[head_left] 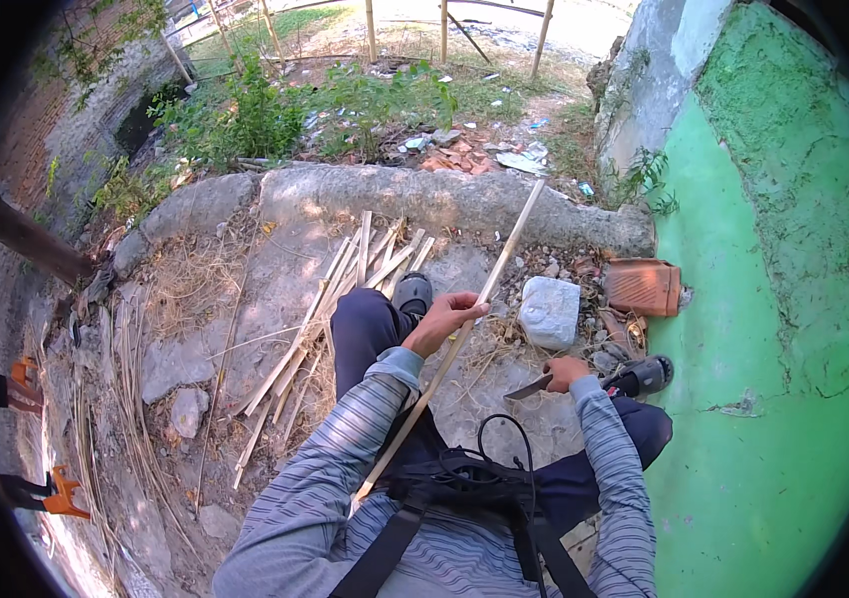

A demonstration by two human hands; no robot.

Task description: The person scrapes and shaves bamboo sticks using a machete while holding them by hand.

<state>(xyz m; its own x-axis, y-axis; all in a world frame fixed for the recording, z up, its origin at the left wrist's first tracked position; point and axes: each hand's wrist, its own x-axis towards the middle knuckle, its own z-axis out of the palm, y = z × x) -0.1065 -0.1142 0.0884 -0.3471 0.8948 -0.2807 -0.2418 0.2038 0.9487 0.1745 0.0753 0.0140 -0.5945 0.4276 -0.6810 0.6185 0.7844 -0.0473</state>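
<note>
A long, pale bamboo strip [510, 249] runs slantwise across me, from my lap up toward the low stone kerb. My left hand [447, 319] grips it near its middle, fingers and thumb closed around it. Lower and to the right, my right hand [566, 375] is closed on the handle of a knife [529, 389], whose dark blade points left. The blade is apart from the strip. To the left of my bent knee lies a loose pile of split bamboo strips [295, 364] on the ground.
A whitish stone block [550, 312] and a reddish clay brick [643, 287] sit ahead to the right, beside a green wall [723, 448]. The stone kerb [395, 194] crosses in front. Thin long sticks [126, 399] lie at left, near orange objects [65, 495] on dark leg-like shapes.
</note>
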